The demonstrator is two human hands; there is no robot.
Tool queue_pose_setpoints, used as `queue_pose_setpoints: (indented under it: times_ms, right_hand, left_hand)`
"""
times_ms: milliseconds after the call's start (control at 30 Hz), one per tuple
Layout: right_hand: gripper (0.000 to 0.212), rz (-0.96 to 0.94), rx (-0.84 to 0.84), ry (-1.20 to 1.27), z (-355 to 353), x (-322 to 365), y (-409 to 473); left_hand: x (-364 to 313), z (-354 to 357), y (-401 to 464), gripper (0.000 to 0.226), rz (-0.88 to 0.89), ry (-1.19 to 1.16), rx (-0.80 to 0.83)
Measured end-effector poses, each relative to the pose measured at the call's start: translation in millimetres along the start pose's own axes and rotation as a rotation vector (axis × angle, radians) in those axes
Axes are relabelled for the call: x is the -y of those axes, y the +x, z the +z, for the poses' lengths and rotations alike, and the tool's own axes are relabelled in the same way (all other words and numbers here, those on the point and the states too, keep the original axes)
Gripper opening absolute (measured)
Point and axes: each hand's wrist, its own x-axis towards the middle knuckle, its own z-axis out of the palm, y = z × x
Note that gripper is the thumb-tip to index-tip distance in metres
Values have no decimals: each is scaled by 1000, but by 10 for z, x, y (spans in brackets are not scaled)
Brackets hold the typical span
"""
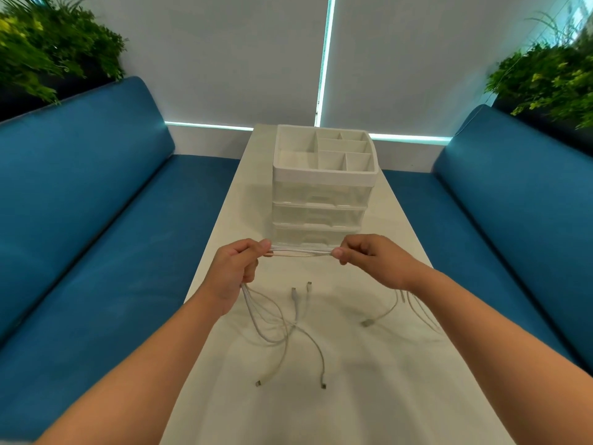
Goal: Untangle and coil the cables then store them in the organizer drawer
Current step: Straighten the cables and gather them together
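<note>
A bundle of several white cables [301, 252] is stretched taut between my two hands, just in front of the organizer. My left hand [236, 271] grips one end of the bundle, and loose cable ends with connectors hang from it onto the table. My right hand [369, 258] pinches the other end, with more cable tails trailing down to the right. The white organizer [324, 179] stands on the table behind the cables; its three clear drawers are closed and its top tray has several empty compartments.
The long white table [321, 396] runs away from me between two blue benches [96, 236]. Green plants [48, 49] stand behind each bench. Loose connectors [300, 292] lie on the table under my hands.
</note>
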Motion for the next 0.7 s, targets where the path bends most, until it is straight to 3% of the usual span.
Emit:
queue_pose_setpoints:
  times_ms: [167,333,400,467,533,600,700]
  right_hand:
    - [42,-80,-206,-310,-110,319,-1]
    - [43,-128,-168,-294,-305,437,101]
    - [43,-123,-141,-263,-285,409,128]
    - [42,-115,-108,-220,-228,381,154]
    - [41,-113,-73,-189,-168,382,191]
    - [35,-136,-23,-175,-132,451,212]
    - [24,-188,25,-68,-141,533,205]
  left_hand:
    - [61,9,24,29,-66,-27,0]
    - [-13,54,55,27,-95,341,128]
    - [-41,98,115,23,-21,472,78]
    - [-118,196,160,32,197,629,-36]
    - [-224,390,200,33,409,636,-96]
    - [-374,655,187,23,419,571,-22]
    - [-490,936,129,52,324,842,97]
